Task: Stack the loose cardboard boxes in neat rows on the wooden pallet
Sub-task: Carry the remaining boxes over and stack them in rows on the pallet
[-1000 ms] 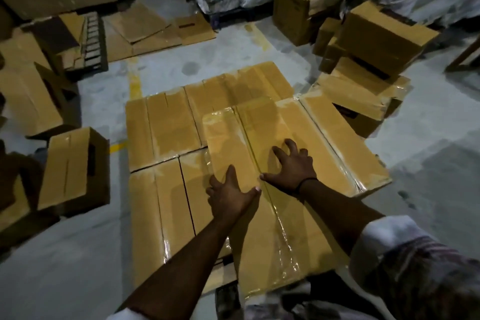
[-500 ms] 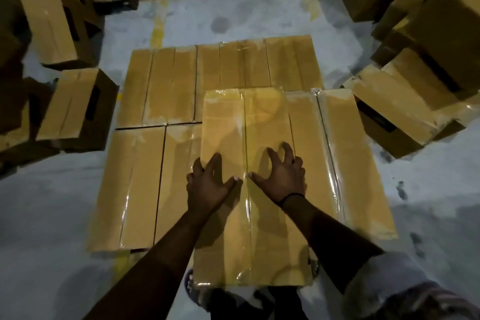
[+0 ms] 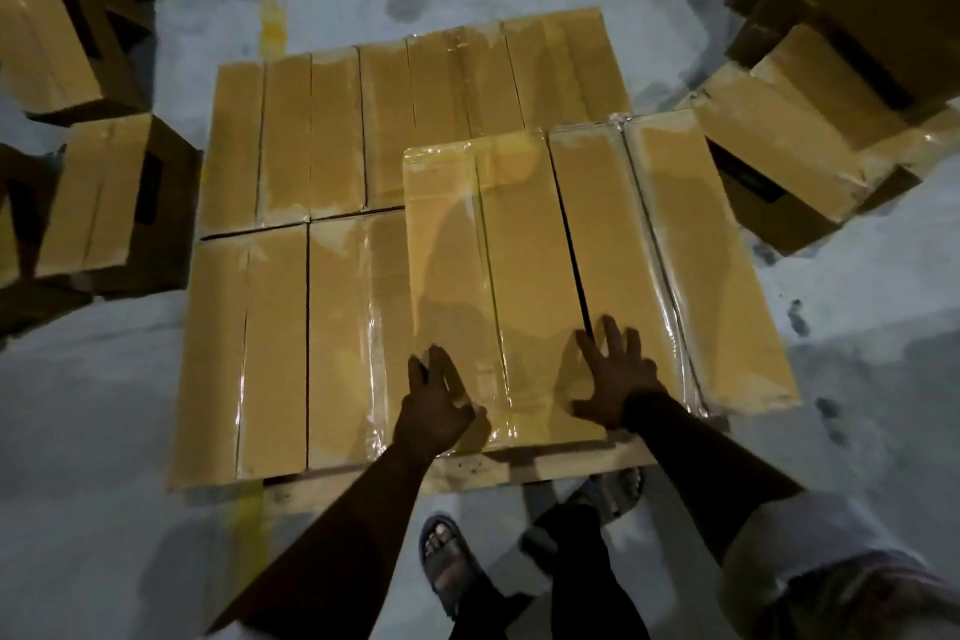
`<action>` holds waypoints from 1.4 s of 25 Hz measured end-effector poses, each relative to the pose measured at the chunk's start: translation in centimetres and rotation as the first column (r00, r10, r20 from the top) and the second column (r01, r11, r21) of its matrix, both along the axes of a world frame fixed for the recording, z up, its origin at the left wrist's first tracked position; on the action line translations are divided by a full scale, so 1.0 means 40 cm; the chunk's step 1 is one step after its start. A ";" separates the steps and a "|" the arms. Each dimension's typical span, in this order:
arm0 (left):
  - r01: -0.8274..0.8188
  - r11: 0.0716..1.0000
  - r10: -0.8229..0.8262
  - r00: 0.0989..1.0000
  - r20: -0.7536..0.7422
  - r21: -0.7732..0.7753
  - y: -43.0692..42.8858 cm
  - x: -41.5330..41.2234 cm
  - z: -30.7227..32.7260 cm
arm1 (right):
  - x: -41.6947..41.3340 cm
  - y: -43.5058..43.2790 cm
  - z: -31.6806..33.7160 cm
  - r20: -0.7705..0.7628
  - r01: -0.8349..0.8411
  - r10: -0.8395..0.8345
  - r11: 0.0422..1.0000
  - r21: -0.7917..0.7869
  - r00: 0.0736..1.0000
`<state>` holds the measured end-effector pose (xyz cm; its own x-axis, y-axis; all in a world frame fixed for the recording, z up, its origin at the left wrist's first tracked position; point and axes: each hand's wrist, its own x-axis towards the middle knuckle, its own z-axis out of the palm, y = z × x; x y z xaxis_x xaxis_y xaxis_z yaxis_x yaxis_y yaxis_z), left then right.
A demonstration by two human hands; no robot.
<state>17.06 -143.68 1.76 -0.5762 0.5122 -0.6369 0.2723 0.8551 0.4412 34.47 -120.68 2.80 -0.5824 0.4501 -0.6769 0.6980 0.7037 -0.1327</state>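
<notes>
Concrete floor (image 3: 104, 405), grey and stained, carries a pale wooden pallet (image 3: 545, 467) covered with rows of tan taped cardboard boxes (image 3: 311, 135); loose brown boxes (image 3: 119, 203) lie around. Left grip (image 3: 436, 400) and right grip (image 3: 618, 379) press flat, fingers spread, on the nearest stacked box (image 3: 493, 250), clasping nothing.

The wooden pallet (image 3: 550, 469) is almost wholly hidden under boxes; only a strip of its near edge shows. Loose boxes (image 3: 47, 16) beyond its left edge and the heap (image 3: 872, 5) beyond its right edge are cut off by the frame. One box's dark side patch (image 3: 148, 192) could be a hole or a label.
</notes>
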 end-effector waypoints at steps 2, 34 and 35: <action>0.017 1.000 -0.017 0.999 0.046 -0.013 -0.035 0.011 -0.005 | 0.065 -0.032 -0.008 0.048 -0.126 0.125 0.992 0.023 0.991; 0.032 0.996 -0.033 0.999 0.018 0.081 -0.060 0.043 0.022 | 0.141 -0.036 -0.033 -0.059 -0.381 0.395 0.909 0.168 0.917; 0.026 0.996 -0.028 0.999 0.021 0.089 -0.061 0.045 0.021 | 0.145 -0.033 -0.036 -0.068 -0.394 0.411 0.901 0.180 0.909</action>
